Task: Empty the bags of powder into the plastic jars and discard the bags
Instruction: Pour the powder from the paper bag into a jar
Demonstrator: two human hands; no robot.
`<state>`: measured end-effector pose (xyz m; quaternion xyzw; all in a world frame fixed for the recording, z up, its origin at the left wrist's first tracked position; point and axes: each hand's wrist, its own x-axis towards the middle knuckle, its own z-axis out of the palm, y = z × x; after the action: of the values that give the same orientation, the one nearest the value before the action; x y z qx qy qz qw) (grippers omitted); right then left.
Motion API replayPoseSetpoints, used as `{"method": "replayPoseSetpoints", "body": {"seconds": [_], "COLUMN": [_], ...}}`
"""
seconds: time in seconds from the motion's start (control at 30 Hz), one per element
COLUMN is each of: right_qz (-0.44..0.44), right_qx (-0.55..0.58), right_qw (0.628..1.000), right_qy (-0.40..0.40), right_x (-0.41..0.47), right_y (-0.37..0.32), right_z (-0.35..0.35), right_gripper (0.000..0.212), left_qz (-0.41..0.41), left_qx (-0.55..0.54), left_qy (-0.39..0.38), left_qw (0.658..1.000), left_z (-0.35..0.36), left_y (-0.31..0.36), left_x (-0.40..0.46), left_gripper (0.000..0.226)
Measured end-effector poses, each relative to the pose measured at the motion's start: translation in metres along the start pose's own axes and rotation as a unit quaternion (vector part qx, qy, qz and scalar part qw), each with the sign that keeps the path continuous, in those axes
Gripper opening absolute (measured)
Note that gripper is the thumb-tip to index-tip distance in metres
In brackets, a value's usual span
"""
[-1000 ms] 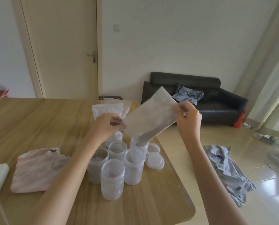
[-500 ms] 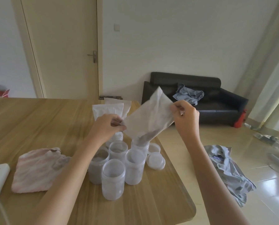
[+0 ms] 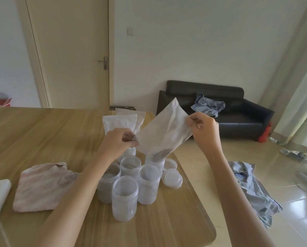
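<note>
Powder bag (image 3: 164,132), pale and translucent, hangs tilted at the centre of the frame with its low corner dipped into the mouth of the rear jar (image 3: 155,162); a dark heap of powder has gathered in that corner, and most of the bag above looks flat and nearly spent. The left hand (image 3: 121,142) pinches the bag's lower left edge, and the right hand (image 3: 205,130) pinches its upper right edge, holding that end higher so the contents slide down. Around the receiving jar stands a cluster of other open plastic jars (image 3: 125,198) just below centre, some with greyish powder inside, and loose lids (image 3: 172,179) lie just to their right near the table edge. Behind the hands, two more sealed bags (image 3: 119,122) stand upright, so the pouring step is in hand and the task seems only partly done. Next, a shake or a steeper tilt would likely be needed to clear the last powder, keeping the corner inside the rim to avoid spilling, before the bag is thrown away. A pink cloth (image 3: 42,188) lies at lower left on the wooden table (image 3: 42,132).
</note>
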<state>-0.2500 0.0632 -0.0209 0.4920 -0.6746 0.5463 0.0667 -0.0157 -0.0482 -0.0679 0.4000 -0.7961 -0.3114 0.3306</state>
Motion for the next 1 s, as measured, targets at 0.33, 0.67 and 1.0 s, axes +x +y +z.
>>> {"method": "replayPoseSetpoints", "body": {"seconds": [0.33, 0.67, 1.0], "right_qz": [-0.010, -0.009, -0.002], "right_qx": [-0.005, 0.002, 0.003], "right_qw": [1.000, 1.000, 1.000], "right_qy": [-0.007, 0.005, 0.024], "right_x": [0.0039, 0.0048, 0.0059], "right_y": [-0.0028, -0.0027, -0.0019], "right_z": [-0.0009, -0.0014, -0.0012], "right_gripper": [0.013, 0.011, 0.011], "left_qz": [-0.002, -0.004, -0.005], "left_qx": [0.001, -0.023, -0.014], "left_qy": [0.006, -0.004, 0.000], "left_qw": [1.000, 1.000, 1.000], "left_z": [0.0012, 0.0044, 0.0050], "left_y": [0.0008, 0.0003, 0.0008], "left_x": [-0.0007, -0.0021, -0.0032], "left_gripper": [0.011, 0.011, 0.013]}}
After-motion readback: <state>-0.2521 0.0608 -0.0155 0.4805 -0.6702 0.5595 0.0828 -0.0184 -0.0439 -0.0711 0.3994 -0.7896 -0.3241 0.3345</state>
